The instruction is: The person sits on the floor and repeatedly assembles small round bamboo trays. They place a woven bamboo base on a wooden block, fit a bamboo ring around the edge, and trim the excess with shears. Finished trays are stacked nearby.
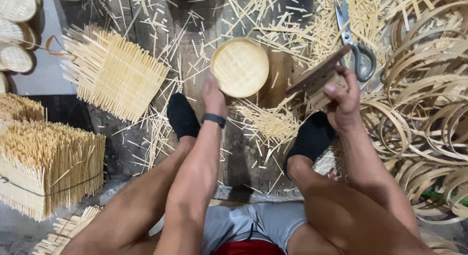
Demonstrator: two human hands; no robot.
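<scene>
Bamboo everywhere: pale offcut slivers point(273, 121) litter the dark plank floor point(243, 152). Biggest mass is the tangle of curved bamboo strip hoops point(424, 113) piled at the person's right. On the far left, a tied bundle of bamboo sticks point(46, 162) stands on end, and above it a fanned mat of sticks point(114, 72) lies flat on the floor. Stacked round woven lids point(17, 30) sit at the upper left edge, partly cut off. The person sits with legs apart, feet in black socks point(181, 116) planted on the planks. The round woven bamboo tray point(240, 67) is between the feet, a bit ahead of them, resting on the floor; left hand point(213, 94) grips its near rim, fingers closed on the edge, black band on that wrist. Right hand point(341, 96) is raised just right of the tray, fist clamped round a dark flat wooden block point(317, 72) tilted upward, not touching the tray. Metal scissors point(353, 40) lie on the slivers just beyond the right hand, blades pointing away.
</scene>
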